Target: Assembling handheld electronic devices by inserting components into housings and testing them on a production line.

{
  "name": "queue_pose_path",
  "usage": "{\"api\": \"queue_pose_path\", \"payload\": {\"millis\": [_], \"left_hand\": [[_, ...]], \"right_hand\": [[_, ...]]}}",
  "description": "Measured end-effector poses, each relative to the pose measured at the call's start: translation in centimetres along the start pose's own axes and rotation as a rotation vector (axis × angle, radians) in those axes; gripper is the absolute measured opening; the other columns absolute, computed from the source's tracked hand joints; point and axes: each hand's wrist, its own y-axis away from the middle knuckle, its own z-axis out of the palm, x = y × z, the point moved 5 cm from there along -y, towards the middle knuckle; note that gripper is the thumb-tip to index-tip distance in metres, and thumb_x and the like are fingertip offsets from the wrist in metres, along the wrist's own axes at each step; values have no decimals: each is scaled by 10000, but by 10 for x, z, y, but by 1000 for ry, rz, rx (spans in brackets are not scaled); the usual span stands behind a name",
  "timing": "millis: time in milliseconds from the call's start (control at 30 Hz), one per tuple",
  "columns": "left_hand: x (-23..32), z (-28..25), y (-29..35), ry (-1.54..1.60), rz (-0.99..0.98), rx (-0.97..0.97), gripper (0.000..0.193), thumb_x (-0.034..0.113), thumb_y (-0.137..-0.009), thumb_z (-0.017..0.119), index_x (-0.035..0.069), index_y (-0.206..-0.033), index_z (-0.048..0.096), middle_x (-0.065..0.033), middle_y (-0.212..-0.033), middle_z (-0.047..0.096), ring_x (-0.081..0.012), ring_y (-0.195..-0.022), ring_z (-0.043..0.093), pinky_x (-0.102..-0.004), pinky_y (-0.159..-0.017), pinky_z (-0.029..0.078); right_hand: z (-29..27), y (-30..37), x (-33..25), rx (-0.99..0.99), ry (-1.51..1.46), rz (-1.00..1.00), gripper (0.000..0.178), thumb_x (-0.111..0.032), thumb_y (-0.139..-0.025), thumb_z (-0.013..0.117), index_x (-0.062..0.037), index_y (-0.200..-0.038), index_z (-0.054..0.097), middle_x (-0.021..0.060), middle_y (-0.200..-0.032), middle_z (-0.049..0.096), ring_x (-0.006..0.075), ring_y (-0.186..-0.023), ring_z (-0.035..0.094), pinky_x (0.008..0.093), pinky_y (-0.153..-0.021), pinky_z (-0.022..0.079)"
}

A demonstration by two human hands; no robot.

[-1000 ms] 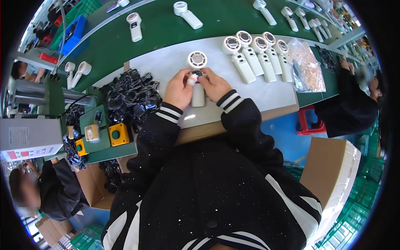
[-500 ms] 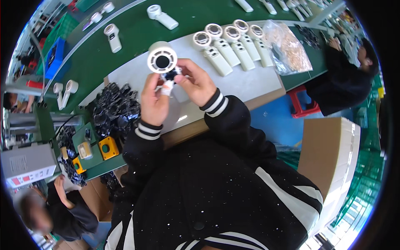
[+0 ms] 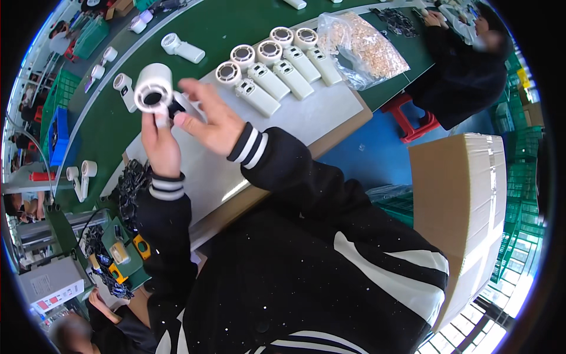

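I hold a white handheld fan [image 3: 154, 88] raised in front of me, above the grey work mat [image 3: 306, 115]. My left hand [image 3: 158, 144] grips its handle from below. My right hand [image 3: 212, 121] touches the handle just under the round head, with its fingers partly spread. A row of several finished white fans [image 3: 277, 68] lies on the mat beyond my hands. A pile of small black parts [image 3: 131, 189] sits at the mat's left end, by my left sleeve.
A green conveyor belt [image 3: 224, 23] carries more white fans [image 3: 183, 48]. A clear bag of small tan pieces [image 3: 362, 50] lies at the right of the mat. A person in black sits at the upper right, another at the lower left. A cardboard box [image 3: 471, 200] stands right.
I lifted the fan off the mat and brought it up toward my face. The view swung so the bench now sits higher and to the left.
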Motion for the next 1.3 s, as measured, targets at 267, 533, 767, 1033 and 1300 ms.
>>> {"api": "queue_pose_path", "payload": {"millis": [267, 533, 767, 1033, 1300], "left_hand": [[-166, -58, -165, 111, -452, 349, 359, 217, -949, 443, 4, -1223, 538, -200, -1081, 609, -324, -960, 621, -396, -795, 533], [-163, -24, -180, -1092, 11, 267, 549, 195, -773, 620, 24, -1271, 466, -203, -1142, 572, -399, -1029, 540, -455, -915, 419], [-44, 132, -19, -827, 466, -369, 608, 223, -764, 644, 77, -1323, 454, -246, -1390, 314, -425, -1251, 346, -502, -1019, 307], [-31, 81, 20, -912, 401, -527, 495, 257, -778, 627, 104, -1241, 548, -188, -1511, 189, -352, -1411, 149, -448, -1105, 217], [-35, -31, 19, -739, 233, -371, 361, 228, -815, 610, 134, -1163, 594, -118, -1265, 489, -329, -1145, 465, -456, -997, 342]], "right_hand": [[-241, -34, 59, 423, 706, 93, 165, -19, -819, 553, -55, -933, 666, 54, -768, 657, 166, -691, 592, 293, -648, 483], [-333, -49, 147, -70, 1183, 643, 182, -229, -854, 513, -127, -909, 653, 125, -910, 678, 335, -857, 626, 385, -825, 496], [-326, -54, 173, 18, 1278, 548, 181, -277, -849, 615, -101, -888, 615, 96, -771, 625, 285, -742, 599, 372, -720, 483], [-326, -35, 161, 36, 1120, 388, 119, -201, -816, 624, -91, -859, 615, 109, -766, 639, 326, -708, 590, 399, -687, 483], [-330, -27, 156, 18, 1364, 374, 170, -256, -805, 643, -93, -807, 594, 113, -731, 624, 313, -697, 593, 406, -668, 481]]}}
